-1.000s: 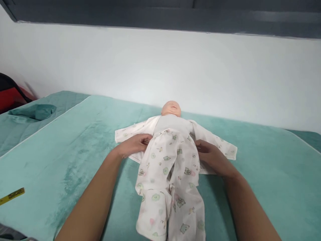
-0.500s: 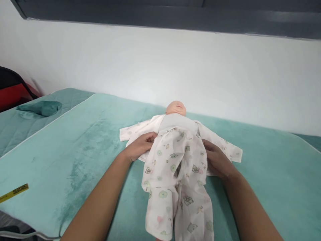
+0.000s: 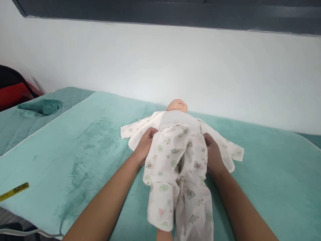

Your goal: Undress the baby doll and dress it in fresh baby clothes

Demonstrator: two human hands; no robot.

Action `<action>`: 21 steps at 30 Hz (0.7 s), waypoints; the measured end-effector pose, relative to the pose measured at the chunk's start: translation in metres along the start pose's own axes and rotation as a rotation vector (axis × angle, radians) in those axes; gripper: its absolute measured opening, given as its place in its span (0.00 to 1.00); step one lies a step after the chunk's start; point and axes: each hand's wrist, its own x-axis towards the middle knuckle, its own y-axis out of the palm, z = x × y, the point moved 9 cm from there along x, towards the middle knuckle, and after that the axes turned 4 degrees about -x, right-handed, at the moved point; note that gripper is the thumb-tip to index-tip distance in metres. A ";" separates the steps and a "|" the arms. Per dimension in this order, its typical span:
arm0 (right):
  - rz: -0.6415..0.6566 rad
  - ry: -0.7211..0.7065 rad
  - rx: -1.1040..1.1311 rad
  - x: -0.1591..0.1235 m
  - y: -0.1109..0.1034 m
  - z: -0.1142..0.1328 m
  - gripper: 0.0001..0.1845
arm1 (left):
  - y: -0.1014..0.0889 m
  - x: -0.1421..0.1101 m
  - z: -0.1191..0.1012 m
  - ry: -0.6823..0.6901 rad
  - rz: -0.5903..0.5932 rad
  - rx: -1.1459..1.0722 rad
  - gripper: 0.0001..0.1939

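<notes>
A baby doll (image 3: pixel 177 105) lies on its back, head toward the wall, on a green bed cover (image 3: pixel 82 144). It wears white printed trousers (image 3: pixel 178 157) and a white long-sleeved top (image 3: pixel 220 139), opened out at both sides over a plain pale belly. At the waistband's left side my left hand (image 3: pixel 146 144) has its fingers closed on the cloth. My right hand (image 3: pixel 212 152) grips the waistband at the right side; its fingertips are partly hidden behind the fabric. One foot of the doll pokes out below the left trouser leg.
Behind the doll stands a white wall (image 3: pixel 160 63) under a dark ledge (image 3: pixel 160 13). A dark green folded cloth (image 3: pixel 41 106) lies at the far left, near a red and black item (image 3: pixel 15 90). A yellow strip (image 3: pixel 15 191) and a pale cable (image 3: pixel 30 231) are at the left front.
Both hands have moved slightly up at the waistband, and the trousers sit a little higher. More of the foot shows. The top's side flaps are more spread out.
</notes>
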 end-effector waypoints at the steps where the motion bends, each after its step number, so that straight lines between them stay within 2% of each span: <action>1: -0.007 0.012 -0.022 0.000 0.000 0.000 0.18 | 0.001 -0.001 0.000 -0.002 -0.009 0.004 0.09; 5: -0.007 0.004 -0.080 0.000 0.001 0.004 0.17 | 0.003 -0.004 -0.005 0.006 -0.026 -0.010 0.07; 9: 0.003 -0.022 -0.097 -0.001 0.002 0.010 0.16 | 0.011 -0.006 -0.006 -0.018 0.026 -0.077 0.07; 17: 0.121 0.064 0.092 0.003 0.009 -0.002 0.15 | 0.014 -0.006 -0.010 0.010 0.147 -0.030 0.11; 21: 0.174 0.107 0.193 0.005 0.013 -0.012 0.15 | 0.006 -0.003 -0.015 0.086 0.106 0.070 0.11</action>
